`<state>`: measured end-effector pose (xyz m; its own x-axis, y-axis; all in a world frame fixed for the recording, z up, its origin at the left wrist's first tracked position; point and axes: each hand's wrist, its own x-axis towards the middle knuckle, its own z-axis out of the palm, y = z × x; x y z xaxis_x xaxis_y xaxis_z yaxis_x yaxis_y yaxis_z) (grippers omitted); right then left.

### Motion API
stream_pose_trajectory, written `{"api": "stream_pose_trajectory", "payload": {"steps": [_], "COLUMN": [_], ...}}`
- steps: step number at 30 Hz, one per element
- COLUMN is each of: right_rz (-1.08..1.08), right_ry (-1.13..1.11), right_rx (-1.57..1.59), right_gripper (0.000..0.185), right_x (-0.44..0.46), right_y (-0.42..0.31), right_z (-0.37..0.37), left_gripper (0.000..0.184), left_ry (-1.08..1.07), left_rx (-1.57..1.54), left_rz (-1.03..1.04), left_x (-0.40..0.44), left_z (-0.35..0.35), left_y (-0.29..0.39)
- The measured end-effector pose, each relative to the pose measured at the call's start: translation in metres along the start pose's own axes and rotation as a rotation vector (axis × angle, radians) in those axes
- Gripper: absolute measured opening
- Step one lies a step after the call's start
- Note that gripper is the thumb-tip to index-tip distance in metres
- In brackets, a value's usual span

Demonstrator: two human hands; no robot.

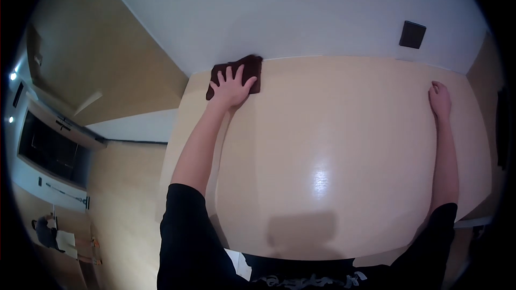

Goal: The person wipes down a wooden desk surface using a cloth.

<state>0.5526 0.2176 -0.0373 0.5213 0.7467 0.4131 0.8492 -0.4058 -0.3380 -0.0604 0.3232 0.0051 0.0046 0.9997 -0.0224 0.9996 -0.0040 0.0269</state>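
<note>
My left hand (pixel 232 88) lies flat with its fingers spread on a dark brown cloth (pixel 252 70). The cloth rests on the pale wood-toned tabletop (pixel 322 129), at its far left corner and against the wall. Toward the right end of the same tabletop is my right hand (pixel 439 101), its fingers curled in loosely. Nothing shows in that hand, and it is apart from the cloth.
A white wall (pixel 322 11) with a dark switch plate (pixel 413 35) borders the table's far edge. On the left are a wooden panel (pixel 107 43) and floor (pixel 123 182). Farther off, a person (pixel 47 233) is by a pale board (pixel 67 243), near a mop (pixel 70 194).
</note>
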Motion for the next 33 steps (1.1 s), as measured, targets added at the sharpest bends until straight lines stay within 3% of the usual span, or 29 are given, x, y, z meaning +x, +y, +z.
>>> {"api": "stream_pose_trajectory", "payload": {"steps": [4, 9, 14, 18, 25, 27, 29, 33], "right_rz": [0.019, 0.056, -0.007, -0.04, -0.122, -0.153, -0.148, -0.115], "right_ry": [0.009, 0.0, -0.026, -0.046, -0.085, -0.08, -0.098, -0.142], "right_rx": [-0.038, -0.04, -0.095, -0.101, -0.042, 0.134, 0.112, 0.08], "right_gripper": [0.036, 0.037, 0.04, 0.043, 0.044, 0.043, 0.044, 0.044], "right_x": [-0.006, -0.002, 0.013, 0.028, 0.057, 0.077, 0.071, 0.059], "right_y": [-0.014, -0.012, 0.004, 0.023, 0.061, 0.093, 0.089, 0.066], "right_z": [-0.01, -0.006, 0.009, 0.021, 0.051, 0.072, 0.066, 0.049], "left_gripper": [0.075, 0.074, 0.069, 0.064, 0.068, 0.067, 0.068, 0.07], "left_ry": [0.068, 0.14, 0.142, 0.141, 0.075, 0.1, 0.139, 0.104], "left_rx": [0.01, -0.047, -0.068, -0.018, -0.059, -0.06, -0.081, -0.098], "left_rz": [-0.051, 0.055, 0.216, 0.228, 0.107, 0.041, -0.055, -0.056], "left_x": [0.012, -0.005, -0.088, -0.191, -0.333, -0.357, -0.372, -0.381], "left_z": [0.006, 0.009, 0.01, -0.001, -0.017, -0.015, -0.012, -0.014], "left_y": [0.008, 0.003, -0.025, -0.045, -0.057, -0.054, -0.042, -0.035]}}
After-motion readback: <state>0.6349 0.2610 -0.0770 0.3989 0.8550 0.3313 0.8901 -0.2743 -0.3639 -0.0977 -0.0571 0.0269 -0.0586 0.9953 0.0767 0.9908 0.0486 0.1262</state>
